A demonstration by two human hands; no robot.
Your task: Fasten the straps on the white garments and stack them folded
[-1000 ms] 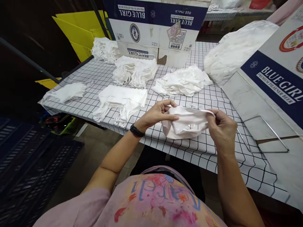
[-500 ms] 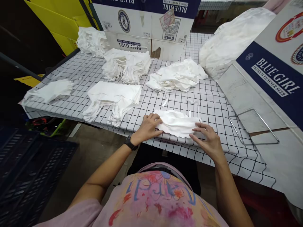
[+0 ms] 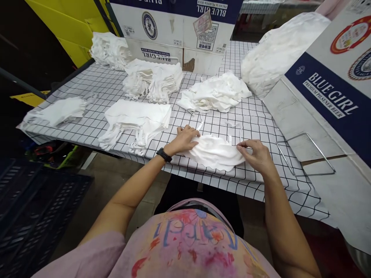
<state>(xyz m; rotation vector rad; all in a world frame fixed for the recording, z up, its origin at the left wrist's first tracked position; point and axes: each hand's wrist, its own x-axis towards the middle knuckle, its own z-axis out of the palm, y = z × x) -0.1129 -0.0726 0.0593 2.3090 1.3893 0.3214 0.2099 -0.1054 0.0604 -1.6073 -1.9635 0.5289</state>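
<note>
A white cloth piece with thin ties (image 3: 216, 152) lies bunched on the checked tablecloth (image 3: 255, 123) near the table's front edge. My left hand (image 3: 185, 139) grips its left end with curled fingers. My right hand (image 3: 257, 154) pinches its right end. The cloth bows upward between the two hands. A black band sits on my left wrist.
Several stacks of white cloth pieces lie behind: one flat stack (image 3: 139, 117) left of my hands, a loose heap (image 3: 214, 92) straight ahead, others farther back. Blue Girl cartons stand at the back (image 3: 176, 23) and right (image 3: 327, 96). A wire frame (image 3: 305, 154) lies at right.
The cloth piece was held up in both hands, then laid flat on the table. Now both hands have closed on its ends, pushing them inward so it bunches up.
</note>
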